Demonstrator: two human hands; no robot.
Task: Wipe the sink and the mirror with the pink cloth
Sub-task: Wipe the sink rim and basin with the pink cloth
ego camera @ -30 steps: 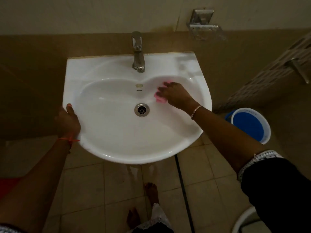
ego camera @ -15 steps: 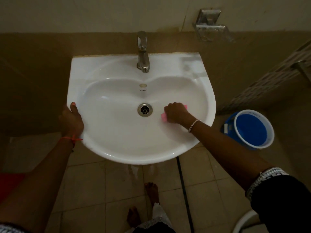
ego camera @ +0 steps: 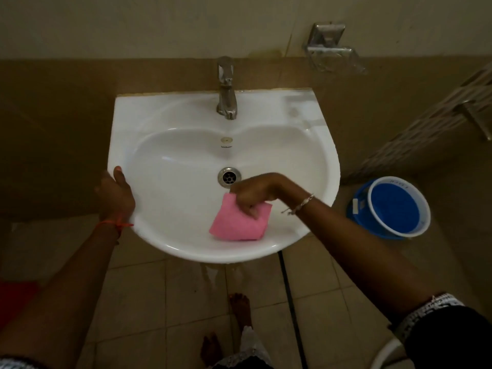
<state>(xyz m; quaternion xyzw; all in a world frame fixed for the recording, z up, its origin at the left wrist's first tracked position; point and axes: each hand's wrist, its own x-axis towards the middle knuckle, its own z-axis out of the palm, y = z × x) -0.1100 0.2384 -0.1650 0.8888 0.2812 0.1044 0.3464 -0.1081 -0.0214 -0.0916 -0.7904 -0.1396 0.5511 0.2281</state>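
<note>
View from the head camera, looking down on a white wall-mounted sink [ego camera: 165, 110].

(a) The pink cloth [ego camera: 234, 222] is inside the basin, on its near right slope, between the drain [ego camera: 229, 177] and the front rim. It is folded into a blunt wedge. The narrower upper end is gathered under the fingers, and the broad lower edge lies towards the front rim. Its long axis runs from the hand down towards the viewer, slanting slightly to the left. The lower edge appears to rest on the porcelain, though contact cannot be confirmed.

(b) The right hand [ego camera: 255, 193] reaches in from the right with the wrist bent and the knuckles up. Its fingers are curled downward and pinch the upper end of the cloth. A beaded bracelet [ego camera: 302, 205] circles this wrist.

(c) The left hand [ego camera: 115, 194] grips the left rim of the sink. The thumb lies on top of the rim and the fingers are hidden beneath it. A red thread [ego camera: 117, 223] is tied at this wrist.

(d) A chrome tap [ego camera: 226, 86] stands upright at the centre of the back ledge, its spout pointing towards the basin. A metal wall holder [ego camera: 332, 51] is mounted above and to the right.

(e) A blue bucket [ego camera: 394, 209] with a white rim stands on the tiled floor [ego camera: 133, 302] just right of the sink. A bare foot [ego camera: 241, 307] shows below the front rim.
</note>
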